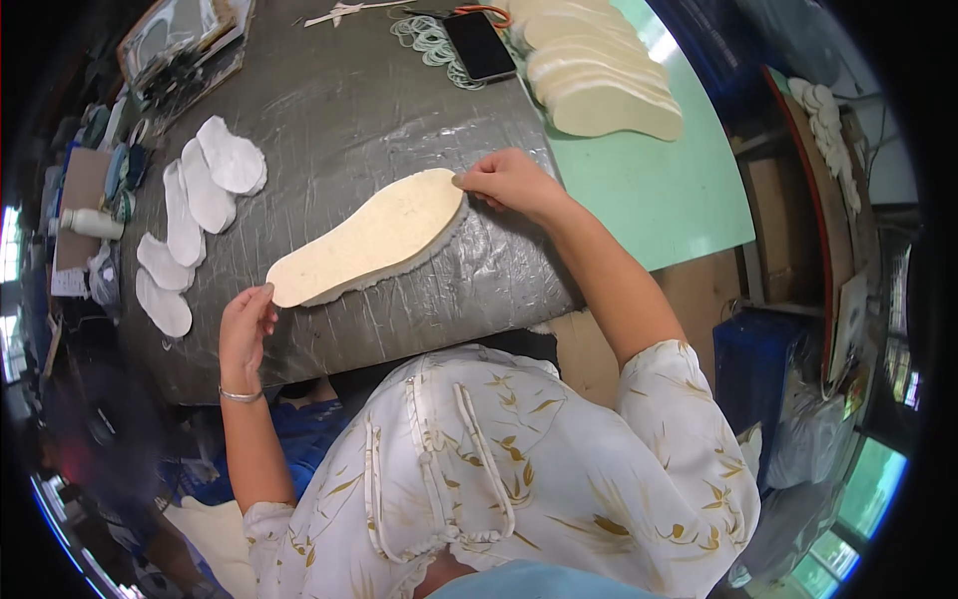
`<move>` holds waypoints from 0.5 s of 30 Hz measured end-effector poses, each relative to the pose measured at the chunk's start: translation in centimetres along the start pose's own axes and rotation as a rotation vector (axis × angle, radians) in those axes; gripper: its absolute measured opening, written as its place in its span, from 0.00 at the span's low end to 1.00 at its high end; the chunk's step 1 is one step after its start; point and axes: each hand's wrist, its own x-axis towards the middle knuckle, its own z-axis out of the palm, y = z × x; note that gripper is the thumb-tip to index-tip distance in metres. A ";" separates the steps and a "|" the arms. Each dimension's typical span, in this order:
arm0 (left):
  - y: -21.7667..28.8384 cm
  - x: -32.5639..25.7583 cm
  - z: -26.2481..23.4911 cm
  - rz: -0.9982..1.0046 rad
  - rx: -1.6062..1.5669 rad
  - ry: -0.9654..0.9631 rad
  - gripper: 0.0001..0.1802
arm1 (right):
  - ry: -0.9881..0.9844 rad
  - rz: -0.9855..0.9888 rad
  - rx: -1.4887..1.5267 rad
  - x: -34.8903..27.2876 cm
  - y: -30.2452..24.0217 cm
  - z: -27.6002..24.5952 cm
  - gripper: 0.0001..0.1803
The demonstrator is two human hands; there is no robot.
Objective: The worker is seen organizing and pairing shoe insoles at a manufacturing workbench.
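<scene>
A cream shoe insole [369,237] with grey fleece showing along its near edge stretches between my two hands, just over the dark covered table. The narrow end is pinched by my left hand [246,324], thumb against fingers. At the wide end, my right hand [511,184] grips the rim between thumb and fingers. Whether the cream sole and the grey fleece are joined cannot be seen. To the left, several white insole pieces [208,187] lie in a slanting row on the table.
The dark table [329,120] has a plastic-like cover. A black phone [480,46] rests by coiled pale cord [429,42] and orange-handled scissors [484,13]. Stacked cream insoles [599,75] lie on a green board [654,200] at right. A white bottle [92,223] stands far left.
</scene>
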 end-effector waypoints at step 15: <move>0.5 -0.1 -0.5 -0.018 -0.013 -0.029 0.09 | -0.019 -0.034 0.084 0.8 2.1 -0.1 0.16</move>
